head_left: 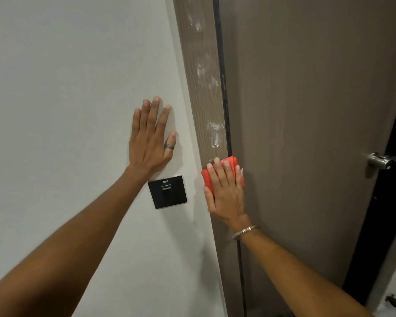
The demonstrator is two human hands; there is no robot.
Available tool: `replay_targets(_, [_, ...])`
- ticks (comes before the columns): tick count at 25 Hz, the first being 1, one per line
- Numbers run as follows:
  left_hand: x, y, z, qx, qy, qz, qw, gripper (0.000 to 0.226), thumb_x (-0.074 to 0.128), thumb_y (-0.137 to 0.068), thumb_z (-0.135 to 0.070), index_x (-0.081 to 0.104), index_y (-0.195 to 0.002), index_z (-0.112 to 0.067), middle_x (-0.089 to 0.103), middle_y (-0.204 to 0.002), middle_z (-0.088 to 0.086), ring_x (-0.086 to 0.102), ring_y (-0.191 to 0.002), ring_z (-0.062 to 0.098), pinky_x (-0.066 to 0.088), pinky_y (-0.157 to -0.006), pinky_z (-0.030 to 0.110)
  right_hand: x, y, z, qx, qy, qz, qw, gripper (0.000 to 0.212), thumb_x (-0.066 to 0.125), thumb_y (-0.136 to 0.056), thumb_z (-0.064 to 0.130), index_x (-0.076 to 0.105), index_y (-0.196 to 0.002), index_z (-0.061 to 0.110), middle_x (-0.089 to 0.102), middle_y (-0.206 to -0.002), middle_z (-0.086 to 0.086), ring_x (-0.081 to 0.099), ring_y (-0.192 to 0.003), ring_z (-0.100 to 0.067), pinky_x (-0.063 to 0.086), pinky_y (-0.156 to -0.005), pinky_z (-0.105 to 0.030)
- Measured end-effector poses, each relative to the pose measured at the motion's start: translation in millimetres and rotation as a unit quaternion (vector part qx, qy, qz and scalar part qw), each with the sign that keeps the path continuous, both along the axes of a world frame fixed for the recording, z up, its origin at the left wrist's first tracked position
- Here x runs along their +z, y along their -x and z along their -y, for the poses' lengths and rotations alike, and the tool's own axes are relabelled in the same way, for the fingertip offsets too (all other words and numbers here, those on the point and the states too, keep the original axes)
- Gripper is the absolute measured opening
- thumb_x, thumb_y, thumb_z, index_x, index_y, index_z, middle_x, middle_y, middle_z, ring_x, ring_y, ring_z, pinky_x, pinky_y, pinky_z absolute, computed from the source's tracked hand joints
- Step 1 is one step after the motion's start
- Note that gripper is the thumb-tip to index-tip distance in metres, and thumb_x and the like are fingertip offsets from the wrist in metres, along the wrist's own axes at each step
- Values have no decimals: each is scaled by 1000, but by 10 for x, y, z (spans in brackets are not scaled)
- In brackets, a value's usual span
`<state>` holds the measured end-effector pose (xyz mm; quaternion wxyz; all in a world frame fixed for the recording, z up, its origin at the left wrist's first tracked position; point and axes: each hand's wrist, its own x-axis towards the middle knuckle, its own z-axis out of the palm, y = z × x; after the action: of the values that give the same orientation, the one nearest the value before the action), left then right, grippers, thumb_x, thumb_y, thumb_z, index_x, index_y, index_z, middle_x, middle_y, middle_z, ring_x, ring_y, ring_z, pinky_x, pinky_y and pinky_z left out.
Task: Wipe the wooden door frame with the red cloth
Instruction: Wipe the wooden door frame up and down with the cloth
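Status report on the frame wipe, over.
Left hand flat on wall. Right hand presses red cloth against door frame. White smears above cloth, unwiped. Nothing blocks the path.

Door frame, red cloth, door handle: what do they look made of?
Door frame: wood or wood-look laminate, matte; grain lines show, with white smears. Red cloth: soft folded fabric, matte; weave too small to tell. Door handle: metal, likely brushed steel; silvery sheen.

Both hands (150, 138) (224, 191) flat, fingers straight
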<state>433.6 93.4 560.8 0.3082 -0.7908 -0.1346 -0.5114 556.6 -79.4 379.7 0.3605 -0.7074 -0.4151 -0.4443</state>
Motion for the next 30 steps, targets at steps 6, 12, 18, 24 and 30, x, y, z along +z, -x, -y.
replay_targets(6, [-74, -116, -180, 1, -45, 9, 999, 76, 37, -107, -50, 3, -169, -20, 13, -174, 15, -6, -163, 25, -9, -132, 42, -108, -89, -193, 9, -56, 7, 998, 66, 34, -109, 49, 14, -168, 27, 19, -175, 1, 6, -166, -23, 6, -134, -52])
replay_targets(12, [-40, -118, -136, -11, -54, 13, 998, 74, 34, -109, -51, 0, -168, -21, 21, -171, 19, 18, -158, 38, -14, -130, 38, -288, -149, -145, -12, -54, 37, 998, 61, 41, -107, 48, 30, -160, 19, 30, -168, -4, 0, -166, -21, 5, -134, -55])
replay_targets(18, [-15, -52, -101, -8, -46, 9, 999, 73, 31, -110, -53, 0, -168, -22, 21, -172, 18, 20, -158, 39, -17, -128, 36, -696, -151, 52, -23, 54, 76, 995, 69, 51, -102, 47, 25, -161, 21, 29, -167, -5, -5, -166, -21, -3, -134, -55])
replay_targets(24, [-8, -22, -129, -8, -46, 7, 999, 72, 33, -109, -52, 9, -168, -19, 20, -173, 16, 20, -159, 38, -15, -129, 37, -758, -90, -1, 12, 34, 50, 998, 75, 54, -101, 46, 21, -165, 26, 5, -177, 8, 0, -166, -20, 0, -135, -54])
replay_targets(30, [-2, -68, -158, 3, -55, 20, 998, 73, 35, -108, -51, 9, -169, -20, 23, -172, 16, 20, -158, 37, -13, -130, 38, 4, 21, -358, -14, -155, -90, 984, 65, 33, -110, 47, 18, -166, 19, 17, -175, -5, 11, -165, -31, 14, -134, -55])
